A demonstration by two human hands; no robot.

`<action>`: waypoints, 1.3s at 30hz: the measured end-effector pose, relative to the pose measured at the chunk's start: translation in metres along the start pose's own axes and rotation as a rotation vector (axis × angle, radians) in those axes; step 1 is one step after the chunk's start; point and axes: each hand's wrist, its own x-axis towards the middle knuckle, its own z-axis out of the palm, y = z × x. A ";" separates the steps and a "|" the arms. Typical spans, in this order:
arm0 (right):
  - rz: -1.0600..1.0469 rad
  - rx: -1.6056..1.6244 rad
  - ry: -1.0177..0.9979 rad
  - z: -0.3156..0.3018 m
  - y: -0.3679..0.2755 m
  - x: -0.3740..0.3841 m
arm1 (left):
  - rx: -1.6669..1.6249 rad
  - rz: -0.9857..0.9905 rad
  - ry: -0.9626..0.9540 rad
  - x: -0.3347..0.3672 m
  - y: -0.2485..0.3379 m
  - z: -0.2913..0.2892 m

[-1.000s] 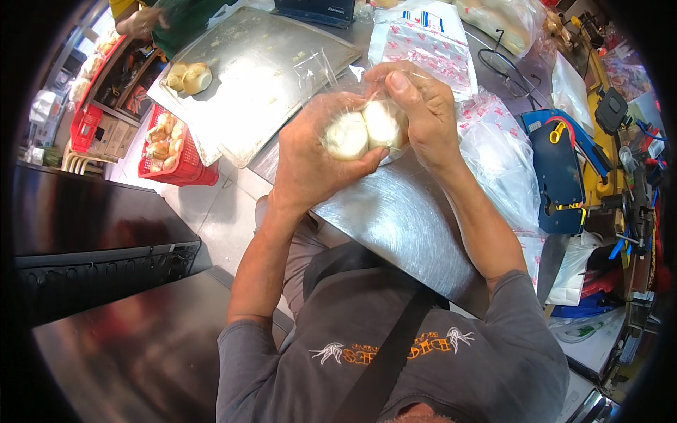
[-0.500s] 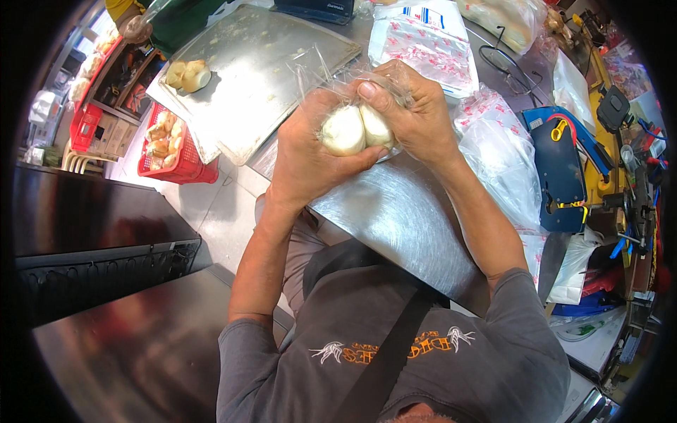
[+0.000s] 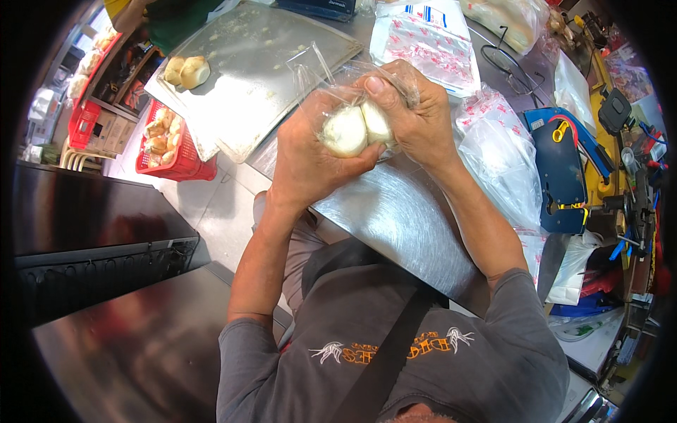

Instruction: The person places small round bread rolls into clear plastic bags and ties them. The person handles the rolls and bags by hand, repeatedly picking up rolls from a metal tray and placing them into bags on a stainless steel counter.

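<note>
While the steel table (image 3: 409, 229) bears a flat tray (image 3: 233, 116) at its left, the left hand (image 3: 303, 155) cups and the right hand (image 3: 425, 120) pinches a clear bag (image 3: 328, 77) above the near edge; inside, two pale buns (image 3: 345, 132) sit between both hands, against the left thumb.

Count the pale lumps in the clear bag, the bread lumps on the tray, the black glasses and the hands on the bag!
Pale lumps in the clear bag: 2
Bread lumps on the tray: 2
Pairs of black glasses: 1
Left hand and right hand: 2
Total: 7
</note>
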 end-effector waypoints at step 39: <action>-0.030 -0.103 0.048 0.003 -0.004 -0.003 | 0.032 -0.016 0.012 -0.005 0.002 -0.001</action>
